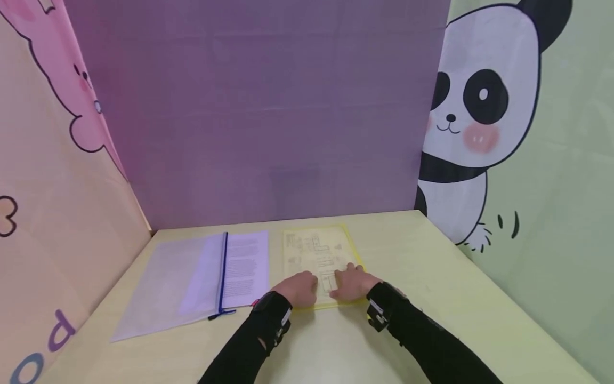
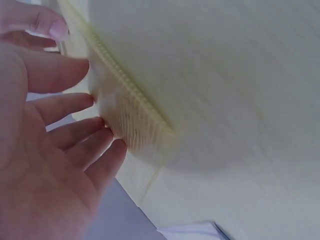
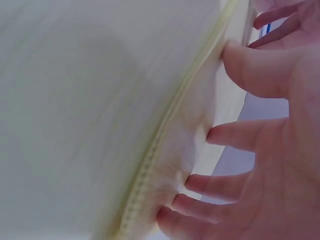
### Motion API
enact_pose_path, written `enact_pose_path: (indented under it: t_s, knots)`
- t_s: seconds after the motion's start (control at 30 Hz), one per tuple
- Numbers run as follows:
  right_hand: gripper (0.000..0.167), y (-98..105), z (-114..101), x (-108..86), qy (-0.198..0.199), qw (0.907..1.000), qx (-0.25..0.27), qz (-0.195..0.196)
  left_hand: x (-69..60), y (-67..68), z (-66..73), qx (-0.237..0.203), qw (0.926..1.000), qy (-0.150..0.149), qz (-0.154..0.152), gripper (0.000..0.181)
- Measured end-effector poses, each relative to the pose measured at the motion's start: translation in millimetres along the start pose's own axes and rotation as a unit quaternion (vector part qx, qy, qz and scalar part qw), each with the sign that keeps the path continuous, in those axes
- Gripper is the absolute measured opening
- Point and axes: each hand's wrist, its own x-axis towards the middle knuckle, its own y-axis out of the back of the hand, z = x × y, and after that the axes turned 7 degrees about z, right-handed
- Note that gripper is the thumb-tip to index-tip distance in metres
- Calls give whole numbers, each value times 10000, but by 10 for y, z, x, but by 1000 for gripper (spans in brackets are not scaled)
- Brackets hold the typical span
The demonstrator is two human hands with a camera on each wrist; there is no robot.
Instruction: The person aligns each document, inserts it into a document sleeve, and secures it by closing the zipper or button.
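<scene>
A clear document pouch [image 1: 314, 242] with yellow edges lies flat on the table, and a printed sheet with line drawings shows through it. My left hand [image 1: 298, 289] rests on its near left part; in the left wrist view the fingertips [image 2: 117, 147] touch the clear plastic beside the ribbed yellow edge [image 2: 127, 82]. The right hand [image 1: 354, 282] lies on the near right part. Its spread fingers [image 3: 230, 135] touch the plastic close to the yellow edge [image 3: 160, 132] in the right wrist view. Neither hand grips anything.
Left of the hands lies a larger clear pouch [image 1: 163, 277] with a blue zipper strip [image 1: 223, 272]. A printed text sheet [image 1: 245, 266] shows on the strip's right side. A purple backdrop [image 1: 259, 117] stands behind the pale table [image 1: 412, 266], with printed cloth walls at both sides.
</scene>
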Motion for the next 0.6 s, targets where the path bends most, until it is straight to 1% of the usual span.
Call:
enact_pose_path:
  t_s: [0.13, 0.23, 0.33, 0.4, 0.53, 0.6]
  knots:
    - [74, 23, 51, -58, -108, 9998, 153, 31, -3, -17, 89, 251, 9996, -22, 122, 7]
    - [88, 18, 101, -85, -387, 9989, 241, 122, -12, -26, 124, 390, 9991, 1, 159, 7]
    - [99, 6, 178, -107, -648, 9973, 277, 217, -25, -32, 124, 443, 9988, -7, 212, 6]
    - [102, -4, 241, -119, -750, 9964, 290, 257, -33, -34, 99, 441, 9987, 5, 248, 6]
    - [98, 8, 370, -157, -644, 9970, 306, 310, -52, -43, -20, 359, 9984, -20, 425, 3]
    - [95, 23, 430, -176, -577, 9974, 306, 316, -61, -41, -103, 285, 9980, -38, 557, 11]
